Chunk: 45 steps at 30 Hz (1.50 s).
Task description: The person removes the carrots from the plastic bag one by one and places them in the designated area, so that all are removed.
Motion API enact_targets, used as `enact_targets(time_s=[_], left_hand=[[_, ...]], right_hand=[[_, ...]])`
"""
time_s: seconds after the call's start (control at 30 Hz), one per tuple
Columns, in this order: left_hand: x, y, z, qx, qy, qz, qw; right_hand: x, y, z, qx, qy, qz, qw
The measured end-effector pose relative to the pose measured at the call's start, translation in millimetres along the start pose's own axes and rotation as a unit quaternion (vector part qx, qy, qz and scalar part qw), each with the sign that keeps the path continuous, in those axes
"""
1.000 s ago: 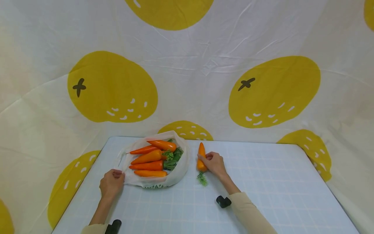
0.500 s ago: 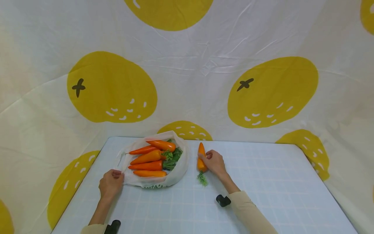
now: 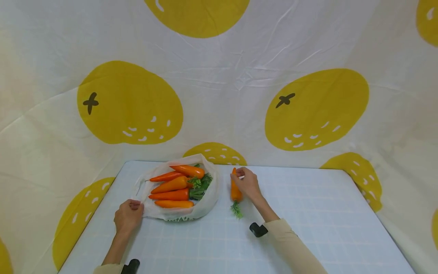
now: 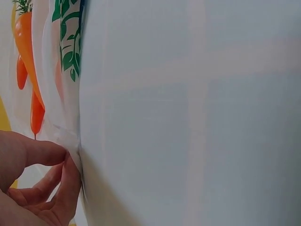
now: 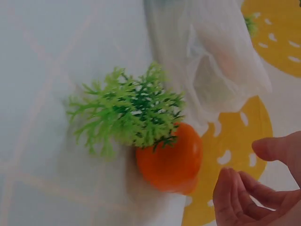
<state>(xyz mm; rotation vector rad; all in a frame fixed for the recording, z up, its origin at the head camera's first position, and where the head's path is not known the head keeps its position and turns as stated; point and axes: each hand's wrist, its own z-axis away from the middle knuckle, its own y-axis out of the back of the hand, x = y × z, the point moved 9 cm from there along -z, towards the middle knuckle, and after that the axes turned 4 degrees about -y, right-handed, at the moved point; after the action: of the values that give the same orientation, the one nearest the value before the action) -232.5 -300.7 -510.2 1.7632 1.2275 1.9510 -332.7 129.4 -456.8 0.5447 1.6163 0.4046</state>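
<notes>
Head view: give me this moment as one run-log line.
left hand: pinches bag edge | right hand: over lone carrot, contact unclear | lone carrot: on table, beside bag | other carrots: inside bag

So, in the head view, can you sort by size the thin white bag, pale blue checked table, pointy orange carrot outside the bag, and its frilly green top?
1. Pale blue checked table
2. Thin white bag
3. Pointy orange carrot, partly behind the right hand
4. Frilly green top
</notes>
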Motion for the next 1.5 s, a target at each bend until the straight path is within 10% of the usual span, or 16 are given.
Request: enact_targets(time_s=[0.73,1.5], left_hand=[[25.3,-1.6,18.5,-0.023,0.004,0.022,0.9995],[13.0,-7.8,15.7,-0.052,0.021,0.045,0.9974]], right_hand=[[-98,-27,8.2,-0.069,0.14,-0.084,0.9842],[-155,-107,22.9,-0.156,0.203,-0.037,0.9659]])
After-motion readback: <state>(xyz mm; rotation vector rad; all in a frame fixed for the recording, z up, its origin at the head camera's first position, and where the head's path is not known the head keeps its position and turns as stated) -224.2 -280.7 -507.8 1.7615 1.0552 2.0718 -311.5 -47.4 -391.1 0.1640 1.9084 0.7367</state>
